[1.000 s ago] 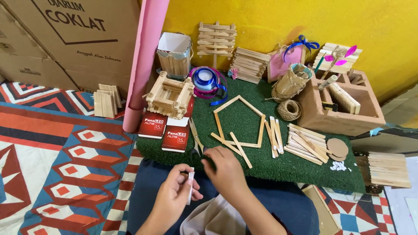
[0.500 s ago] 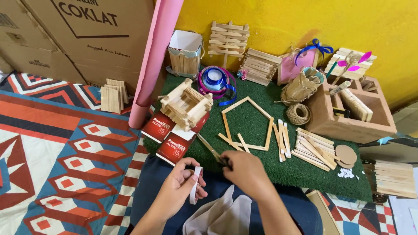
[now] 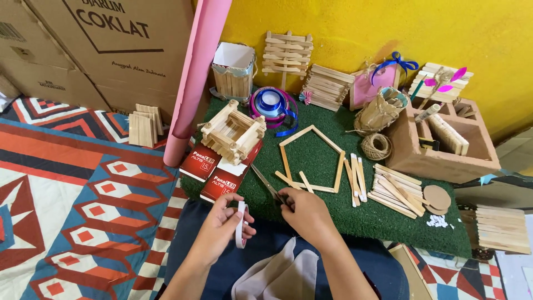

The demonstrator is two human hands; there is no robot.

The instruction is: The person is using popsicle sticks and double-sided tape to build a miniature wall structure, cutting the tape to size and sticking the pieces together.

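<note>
Left hand (image 3: 222, 228) pinches a white strip (image 3: 241, 224) upright over the lap; right hand (image 3: 305, 214) closes round the scissors (image 3: 267, 184), blades lying on the green turf mat (image 3: 333, 211). Cutting step, apparently; next, blades must meet the strip.

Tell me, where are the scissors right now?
The scissors lie on the green mat low in the head view, handles under the right hand, blades pointing toward the red boxes.

Yellow wall (image 3: 388, 28) behind; patterned red-and-blue rug (image 3: 72, 194) on floor; cardboard boxes (image 3: 111, 50) at left; even daylight
</note>
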